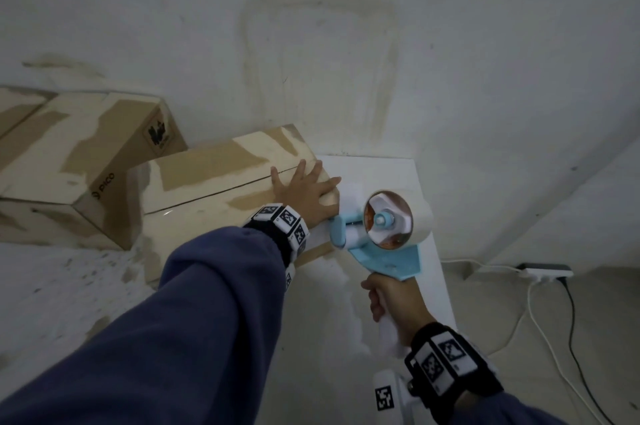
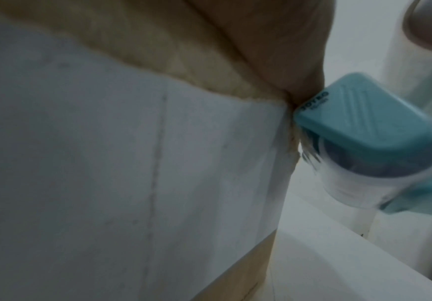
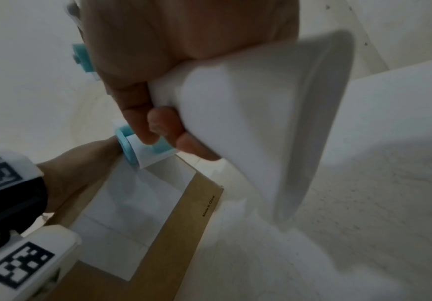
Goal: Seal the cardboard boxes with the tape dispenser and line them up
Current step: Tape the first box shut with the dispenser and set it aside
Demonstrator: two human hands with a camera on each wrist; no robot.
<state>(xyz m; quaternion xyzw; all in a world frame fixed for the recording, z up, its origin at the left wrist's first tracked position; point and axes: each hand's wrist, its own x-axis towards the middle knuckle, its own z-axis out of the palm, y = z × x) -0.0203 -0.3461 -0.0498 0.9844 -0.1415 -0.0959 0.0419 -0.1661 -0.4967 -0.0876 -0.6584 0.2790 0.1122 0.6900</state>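
A cardboard box (image 1: 214,182) lies on the white table, its two top flaps meeting at a dark seam. My left hand (image 1: 304,192) presses flat on the box's right end, fingers spread. My right hand (image 1: 391,303) grips the white handle (image 3: 248,122) of a light-blue tape dispenser (image 1: 377,234) with a white tape roll (image 1: 398,217). The dispenser's front end (image 2: 364,122) touches the box's right top edge, just below my left hand. A white label (image 3: 132,203) covers part of the box's end face (image 2: 106,163).
A second cardboard box (image 1: 79,154) stands behind on the left, against the white wall. The table edge (image 1: 440,251) runs close to the right of the dispenser. On the floor at right lie a power strip (image 1: 547,272) and cables.
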